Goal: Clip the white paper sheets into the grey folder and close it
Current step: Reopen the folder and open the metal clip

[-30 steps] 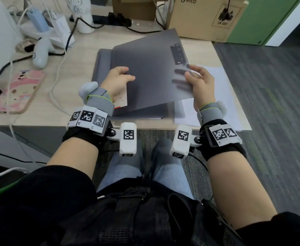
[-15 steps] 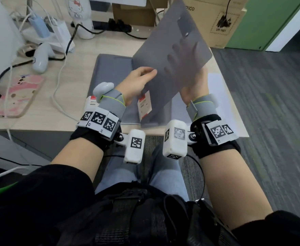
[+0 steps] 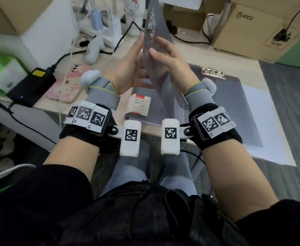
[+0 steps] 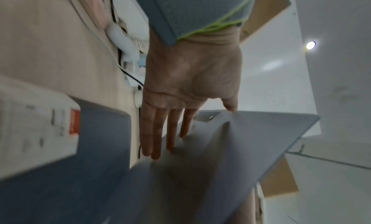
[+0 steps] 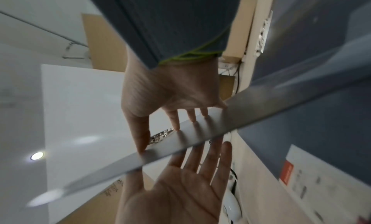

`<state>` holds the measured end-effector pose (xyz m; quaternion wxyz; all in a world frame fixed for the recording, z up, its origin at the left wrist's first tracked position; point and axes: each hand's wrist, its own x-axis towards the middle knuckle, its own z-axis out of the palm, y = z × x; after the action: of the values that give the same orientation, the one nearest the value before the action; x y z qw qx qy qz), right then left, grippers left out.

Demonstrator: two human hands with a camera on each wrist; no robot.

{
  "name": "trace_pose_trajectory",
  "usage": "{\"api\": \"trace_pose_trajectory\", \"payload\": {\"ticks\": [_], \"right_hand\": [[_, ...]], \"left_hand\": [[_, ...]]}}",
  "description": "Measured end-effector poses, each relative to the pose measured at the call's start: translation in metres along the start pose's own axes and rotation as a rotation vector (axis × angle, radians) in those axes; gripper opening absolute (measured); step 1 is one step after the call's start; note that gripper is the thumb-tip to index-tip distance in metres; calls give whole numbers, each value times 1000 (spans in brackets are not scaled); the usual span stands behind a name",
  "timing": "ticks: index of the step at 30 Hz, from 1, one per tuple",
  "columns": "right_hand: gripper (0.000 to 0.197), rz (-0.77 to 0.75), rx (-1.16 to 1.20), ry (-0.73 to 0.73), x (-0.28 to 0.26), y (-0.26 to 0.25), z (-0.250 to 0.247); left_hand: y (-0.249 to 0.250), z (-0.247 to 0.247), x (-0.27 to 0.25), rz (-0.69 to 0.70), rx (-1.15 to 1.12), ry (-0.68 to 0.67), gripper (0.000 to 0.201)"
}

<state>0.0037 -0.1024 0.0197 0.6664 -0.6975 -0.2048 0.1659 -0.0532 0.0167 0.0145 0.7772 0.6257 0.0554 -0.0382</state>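
Note:
The grey folder's cover (image 3: 156,50) stands almost upright, edge-on to me, with a metal clip fitting (image 3: 151,20) near its top. My left hand (image 3: 128,64) lies flat against its left face, fingers straight (image 4: 170,132). My right hand (image 3: 170,59) rests straight fingers on the right face (image 5: 176,116), its thumb at the near edge. The folder's other half (image 3: 225,107) lies flat on the desk with a metal clip (image 3: 213,72) at its far end. White paper sheets (image 3: 273,135) lie under that half and stick out to the right. A white-and-red label (image 3: 139,105) lies left of the cover.
The left of the desk holds a pink-cased phone (image 3: 64,86), a black power adapter (image 3: 32,86), a white controller (image 3: 94,48) and cables. A cardboard box (image 3: 261,29) stands at the back right. The desk's near edge (image 3: 151,128) is just past my wrists.
The cover has swung up from a shallow tilt to nearly upright. Both hands rose with it and now lie on either side of it. The clip on the flat half is uncovered.

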Motion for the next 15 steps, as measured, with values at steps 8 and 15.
{"api": "trace_pose_trajectory", "payload": {"ticks": [8,15], "right_hand": [[51,207,-137,-41,22,44,32],[44,314,-289,9,38,72,42]], "left_hand": [[-37,-92,-6,-79,-61,366,30],[-60,-114,0,-339,212,400,25]]}}
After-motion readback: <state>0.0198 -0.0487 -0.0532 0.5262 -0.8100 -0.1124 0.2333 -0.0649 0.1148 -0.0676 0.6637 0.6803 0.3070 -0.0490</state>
